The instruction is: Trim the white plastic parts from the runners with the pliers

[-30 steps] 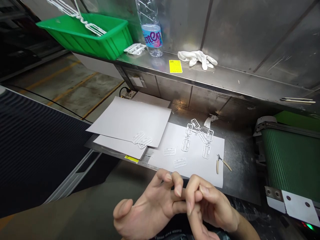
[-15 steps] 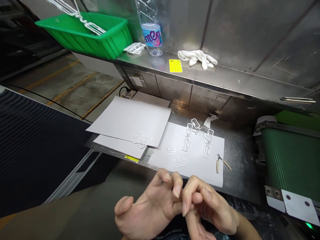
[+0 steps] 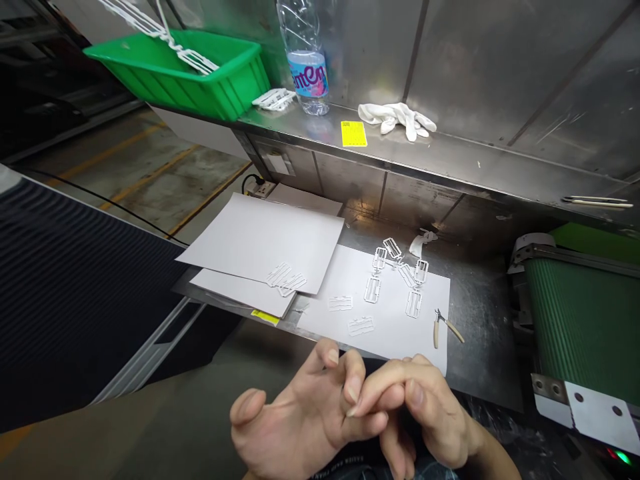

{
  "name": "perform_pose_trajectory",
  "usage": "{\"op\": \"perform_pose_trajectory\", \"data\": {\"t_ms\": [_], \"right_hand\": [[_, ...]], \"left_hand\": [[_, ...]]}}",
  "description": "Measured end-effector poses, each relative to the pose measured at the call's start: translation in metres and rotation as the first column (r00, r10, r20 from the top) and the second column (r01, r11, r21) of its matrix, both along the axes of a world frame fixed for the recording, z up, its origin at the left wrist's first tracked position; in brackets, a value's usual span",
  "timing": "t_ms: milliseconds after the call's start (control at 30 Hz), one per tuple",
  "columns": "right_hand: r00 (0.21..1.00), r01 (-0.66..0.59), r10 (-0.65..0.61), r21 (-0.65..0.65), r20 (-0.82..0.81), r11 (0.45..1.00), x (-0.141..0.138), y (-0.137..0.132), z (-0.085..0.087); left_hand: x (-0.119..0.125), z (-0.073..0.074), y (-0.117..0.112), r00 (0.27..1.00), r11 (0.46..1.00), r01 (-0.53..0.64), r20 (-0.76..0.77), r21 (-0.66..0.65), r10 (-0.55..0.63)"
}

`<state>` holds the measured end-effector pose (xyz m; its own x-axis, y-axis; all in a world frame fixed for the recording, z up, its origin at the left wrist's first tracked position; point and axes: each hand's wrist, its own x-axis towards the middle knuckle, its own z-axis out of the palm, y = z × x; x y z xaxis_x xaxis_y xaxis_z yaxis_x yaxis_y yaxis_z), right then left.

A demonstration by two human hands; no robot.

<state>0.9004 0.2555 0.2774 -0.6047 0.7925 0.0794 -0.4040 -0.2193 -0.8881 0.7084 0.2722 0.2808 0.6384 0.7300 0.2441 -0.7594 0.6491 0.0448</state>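
My left hand (image 3: pixel 300 417) is palm up at the bottom of the view, thumb held out to the side and fingers loosely bent. From the right, my right hand (image 3: pixel 435 407) reaches across and closes its fingers around the outer fingers of my left hand. No tool or part shows in either hand. Beyond them, several thin white plastic frames (image 3: pixel 371 289) lie on a white sheet (image 3: pixel 320 320), some still joined by sprues. Small nippers (image 3: pixel 445 327) with beige handles rest at the sheet's right edge.
A stack of white sheets (image 3: pixel 270 233) lies left, carrying loose frames (image 3: pixel 287 279). The metal shelf (image 3: pixel 475 163) holds a green bin (image 3: pixel 180 87), a water bottle (image 3: pixel 309 73), white gloves (image 3: pixel 397 120), a yellow label (image 3: pixel 354 133) and tweezers (image 3: pixel 597 201). A green conveyor (image 3: pixel 585 313) stands right.
My right index finger has stretched further left across my left hand's fingers. My left hand stays almost still. The view has shifted slightly.
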Motion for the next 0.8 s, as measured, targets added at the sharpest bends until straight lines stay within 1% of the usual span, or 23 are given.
{"op": "perform_pose_trajectory", "data": {"t_ms": [233,433,600,800], "right_hand": [[0.996,0.084,-0.084,0.08,0.004,0.993,-0.005,-0.0006,-0.004],[0.981,0.168,-0.188,0.251,0.057,0.953,-0.0064,0.001,-0.0028],[0.981,0.162,-0.185,0.263,0.066,0.951,-0.0058,0.002,-0.0017],[0.958,0.229,-0.269,0.309,0.093,0.923,-0.0064,0.0017,-0.002]], "left_hand": [[-0.0012,0.0004,0.0002,1.0,1.0,0.006,-0.016,-0.016,-0.006],[-0.0013,0.002,0.0007,1.0,1.0,0.006,-0.021,0.0,-0.006],[-0.0007,0.0026,0.0013,0.999,1.0,-0.004,-0.033,0.028,0.005],[0.0,0.0002,0.0007,0.999,0.999,-0.016,-0.04,0.043,0.018]]}}
